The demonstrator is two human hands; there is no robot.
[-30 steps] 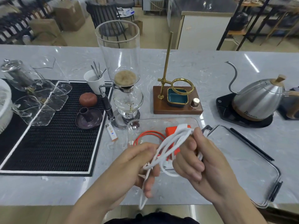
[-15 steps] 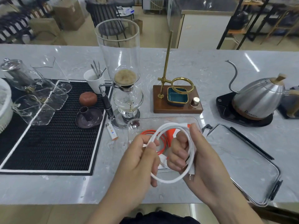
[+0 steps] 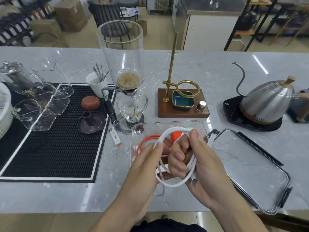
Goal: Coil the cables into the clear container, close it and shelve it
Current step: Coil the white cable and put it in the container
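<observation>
A white cable [image 3: 173, 184] is wound into a loop held above the near part of the clear container [image 3: 168, 124]. My right hand [image 3: 197, 164] grips the loop's right side with fingers curled through it. My left hand [image 3: 143, 166] pinches the loop's left side between thumb and fingers. An orange cable [image 3: 147, 139] lies coiled inside the container, with an orange plug [image 3: 175, 136] beside it. The container's clear lid [image 3: 254, 168] with black clips lies flat on the counter to the right.
A glass siphon coffee maker [image 3: 123, 77] stands just behind the container. A lighter [image 3: 115, 137] lies to its left beside a black rubber mat [image 3: 50, 139]. A wooden stand with a brass ring [image 3: 183, 104] and a steel kettle [image 3: 267, 104] sit further back.
The loose white cable has been gathered into a rounder loop. Both hands have shifted slightly, the left now pinching the loop's left side; a short end hangs below.
</observation>
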